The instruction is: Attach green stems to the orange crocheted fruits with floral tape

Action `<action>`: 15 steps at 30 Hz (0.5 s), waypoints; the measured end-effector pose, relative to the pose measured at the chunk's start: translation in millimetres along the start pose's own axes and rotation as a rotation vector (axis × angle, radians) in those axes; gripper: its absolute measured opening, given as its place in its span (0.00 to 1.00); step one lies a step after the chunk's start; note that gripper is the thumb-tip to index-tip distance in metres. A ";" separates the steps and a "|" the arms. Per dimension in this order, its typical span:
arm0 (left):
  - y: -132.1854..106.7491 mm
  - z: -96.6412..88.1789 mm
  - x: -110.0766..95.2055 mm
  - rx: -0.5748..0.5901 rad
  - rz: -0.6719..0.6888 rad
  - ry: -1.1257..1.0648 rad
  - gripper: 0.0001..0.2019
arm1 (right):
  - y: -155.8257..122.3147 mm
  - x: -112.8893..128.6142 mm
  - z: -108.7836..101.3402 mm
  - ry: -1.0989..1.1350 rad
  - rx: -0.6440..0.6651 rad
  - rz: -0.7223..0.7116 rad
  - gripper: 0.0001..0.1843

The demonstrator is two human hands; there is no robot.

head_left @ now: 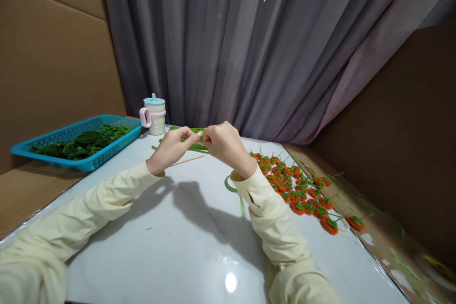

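My left hand (174, 148) and my right hand (223, 145) meet above the white table (171, 247), fingers pinched together. Between them is something thin that I cannot make out, close to a bundle of green stems (194, 147) lying behind them. A thin wooden stick (187, 160) runs out below my left hand. A green tape strip (238, 197) curls on the table under my right wrist. Both arms wear pale yellow sleeves.
A blue basket (89, 164) of green leaves stands at the left. A small cup with a pink handle (154, 115) stands at the back. Several orange and green craft flowers (299, 190) lie on the right. A grey curtain hangs behind; cardboard walls flank the table.
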State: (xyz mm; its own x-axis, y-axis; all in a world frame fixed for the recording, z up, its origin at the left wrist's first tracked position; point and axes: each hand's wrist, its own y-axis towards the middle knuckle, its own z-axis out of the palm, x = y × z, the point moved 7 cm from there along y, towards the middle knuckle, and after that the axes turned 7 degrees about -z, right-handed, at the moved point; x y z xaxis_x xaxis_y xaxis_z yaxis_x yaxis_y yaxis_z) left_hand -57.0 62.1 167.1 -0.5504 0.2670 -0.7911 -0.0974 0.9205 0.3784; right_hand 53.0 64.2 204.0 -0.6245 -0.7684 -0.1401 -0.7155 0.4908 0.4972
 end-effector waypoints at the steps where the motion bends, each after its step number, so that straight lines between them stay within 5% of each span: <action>1: 0.1 -0.1 -0.1 -0.001 -0.002 -0.001 0.19 | 0.1 0.1 0.3 0.003 0.004 0.011 0.11; 7: 0.3 -0.9 -1.2 -0.011 0.001 0.006 0.19 | -0.8 -2.1 2.4 0.031 0.009 0.081 0.08; 15: -1.0 -3.2 -3.8 -0.031 0.051 0.083 0.17 | -0.4 0.9 5.0 0.414 0.053 -0.023 0.06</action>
State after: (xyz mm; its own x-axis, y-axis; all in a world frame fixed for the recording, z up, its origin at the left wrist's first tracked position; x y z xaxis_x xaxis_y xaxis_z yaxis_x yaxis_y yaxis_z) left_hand -57.5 59.3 171.2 -0.6219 0.2880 -0.7282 -0.0925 0.8964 0.4335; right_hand 51.2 65.3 199.4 -0.4376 -0.8741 0.2107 -0.7493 0.4840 0.4519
